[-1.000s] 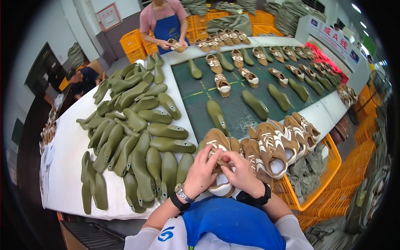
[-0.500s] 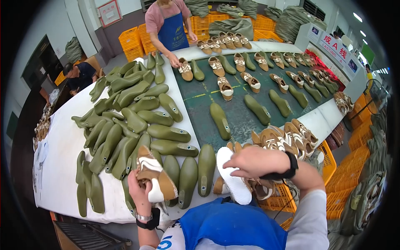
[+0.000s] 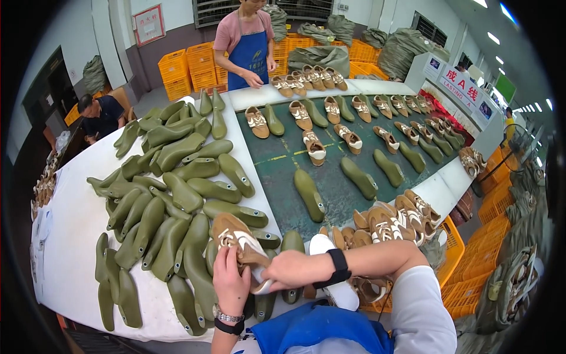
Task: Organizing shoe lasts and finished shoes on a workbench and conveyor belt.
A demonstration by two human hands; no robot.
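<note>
My left hand [image 3: 230, 282] is closed around a brown shoe upper with white side panels and laces [image 3: 234, 233], its toe tilted up and away from me. My right hand [image 3: 293, 272] grips the heel end of the same upper; its fingertips are partly hidden there. Beneath and beyond my right wrist lies a white sole-shaped piece [image 3: 321, 245], partly covered by the forearm. Green shoe lasts [image 3: 197, 253] lie heaped on the white table [image 3: 71, 253] close to my left hand. To the right of my right hand is a cluster of brown and white uppers [image 3: 386, 227].
A green belt [image 3: 265, 177] beyond carries rows of lasts and uppers. On its far side a person in a blue apron [image 3: 246, 56] stands by more shoes. Another person [image 3: 100, 115] sits at the left. Orange crates [image 3: 471, 253] stand at my right.
My right hand has moved left from the white sole-shaped piece to the upper's heel. The upper has swung toe-up. The far person's hand has drawn back from a shoe on the belt.
</note>
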